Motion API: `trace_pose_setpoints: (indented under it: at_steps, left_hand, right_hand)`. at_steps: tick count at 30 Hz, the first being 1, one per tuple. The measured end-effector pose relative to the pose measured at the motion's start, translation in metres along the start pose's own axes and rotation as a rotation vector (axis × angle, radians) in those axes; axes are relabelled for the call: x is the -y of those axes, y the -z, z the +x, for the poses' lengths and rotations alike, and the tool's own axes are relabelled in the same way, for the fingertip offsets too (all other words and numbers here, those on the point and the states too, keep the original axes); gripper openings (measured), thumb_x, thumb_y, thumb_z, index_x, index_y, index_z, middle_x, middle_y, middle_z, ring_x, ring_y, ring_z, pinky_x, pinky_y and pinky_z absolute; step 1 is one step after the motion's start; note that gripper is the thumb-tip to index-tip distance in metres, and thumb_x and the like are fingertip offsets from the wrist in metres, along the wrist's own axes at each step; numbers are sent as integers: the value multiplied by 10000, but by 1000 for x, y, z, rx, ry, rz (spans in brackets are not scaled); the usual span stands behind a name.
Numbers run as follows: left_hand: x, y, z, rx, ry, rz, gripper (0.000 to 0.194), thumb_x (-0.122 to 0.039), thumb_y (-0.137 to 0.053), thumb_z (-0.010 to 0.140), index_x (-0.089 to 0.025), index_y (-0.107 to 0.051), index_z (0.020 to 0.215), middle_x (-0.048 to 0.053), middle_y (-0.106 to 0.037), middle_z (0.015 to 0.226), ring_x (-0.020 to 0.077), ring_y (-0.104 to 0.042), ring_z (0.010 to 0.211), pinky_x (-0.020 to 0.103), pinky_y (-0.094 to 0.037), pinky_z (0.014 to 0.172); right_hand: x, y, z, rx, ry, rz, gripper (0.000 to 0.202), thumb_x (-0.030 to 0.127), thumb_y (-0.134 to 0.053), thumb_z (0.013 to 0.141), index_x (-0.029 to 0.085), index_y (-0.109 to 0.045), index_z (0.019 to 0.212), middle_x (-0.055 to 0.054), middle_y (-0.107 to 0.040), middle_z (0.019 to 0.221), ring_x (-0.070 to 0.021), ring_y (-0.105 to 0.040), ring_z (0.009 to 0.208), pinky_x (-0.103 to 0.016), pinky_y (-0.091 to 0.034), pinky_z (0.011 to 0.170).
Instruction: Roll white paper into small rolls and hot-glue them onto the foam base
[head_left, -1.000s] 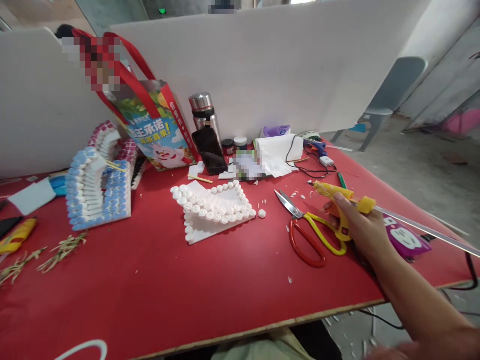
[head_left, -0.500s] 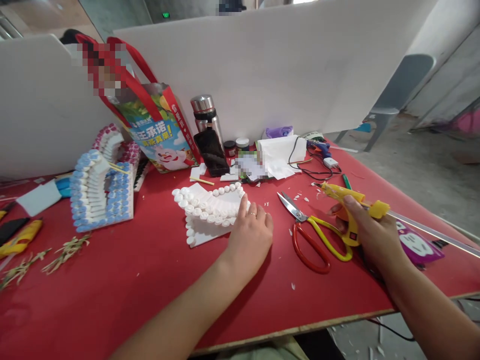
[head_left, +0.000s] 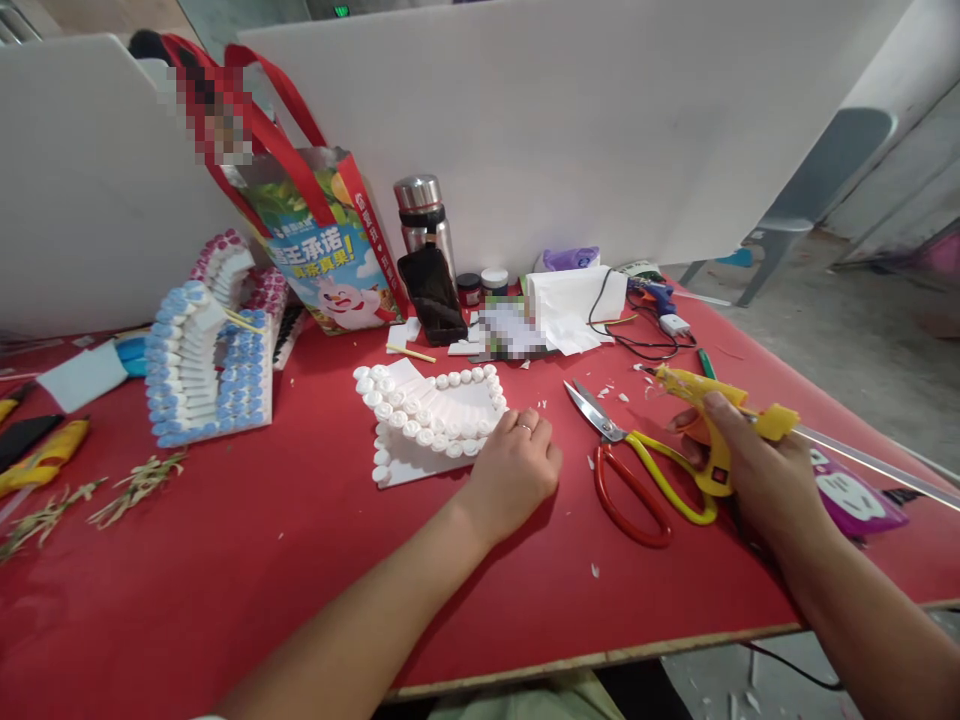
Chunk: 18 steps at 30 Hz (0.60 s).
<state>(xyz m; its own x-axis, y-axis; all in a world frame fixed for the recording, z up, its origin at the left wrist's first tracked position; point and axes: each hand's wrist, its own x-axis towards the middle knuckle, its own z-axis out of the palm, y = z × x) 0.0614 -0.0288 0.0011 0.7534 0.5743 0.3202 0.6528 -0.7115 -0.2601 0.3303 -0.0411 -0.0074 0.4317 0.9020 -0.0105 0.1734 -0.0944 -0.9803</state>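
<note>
A white folded craft piece (head_left: 431, 425), edged with rows of small white round rosettes, sits in the middle of the red table. My left hand (head_left: 521, 455), a ring on one finger, rests at its right end with curled fingers; the thumb and fingertips are hidden, so what they pinch, if anything, does not show. In my right hand (head_left: 757, 460) is a yellow hot glue gun (head_left: 720, 455), its nozzle toward the left and a clear glue stick (head_left: 870, 455) jutting from its back. Between the hands lie open-bladed scissors (head_left: 611, 430) with one red and one yellow handle.
At left stand a blue-and-white craft model (head_left: 210, 370) and a printed bag (head_left: 330, 260). A phone (head_left: 433, 295) leans on a steel flask (head_left: 426, 215). White papers (head_left: 574, 300) and a black cable (head_left: 637, 345) lie behind. A purple packet (head_left: 855, 500) is near my right hand.
The left index finger, stretched onto the craft piece before, is now curled, and that hand has shifted slightly right. The glue gun stays in my right hand. The view has moved a little.
</note>
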Motion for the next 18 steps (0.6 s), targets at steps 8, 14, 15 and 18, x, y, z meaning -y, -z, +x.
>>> trace_pose_setpoints:
  at_steps: [8,14,15,18]
  left_hand:
    - [-11,42,-19,-137,233,-765,327,-126,-452,1009,-190,-647,1264,88,-628,1040,171,-604,908,323,-544,828]
    - [-1,58,-83,-3,565,-1191,215,-225,-516,1018,-221,-711,1108,57,-641,1043,151,-632,970,302,-520,921]
    - [1,56,-93,22,590,-1165,219,-227,-501,1023,-220,-703,1108,59,-635,1037,152,-627,953,298,-520,896]
    - [5,49,-110,15,560,-993,246,-208,-463,1028,-212,-678,1148,80,-618,1062,178,-590,990,318,-497,886]
  right_hand:
    - [36,-2,-20,60,-77,106,472,630,-654,852,165,-730,875,-37,-579,522,-149,-504,414,-241,-367,341]
    - [77,-27,-52,288,-88,272,441,609,-662,841,177,-744,876,-92,-703,775,-135,-525,439,-258,-394,367]
    - [80,-33,-56,344,-86,278,452,616,-639,857,176,-743,853,-89,-700,761,-132,-524,435,-258,-396,376]
    - [86,-53,-63,493,-65,310,459,623,-609,881,185,-726,813,-77,-701,757,-131,-536,434,-262,-412,406]
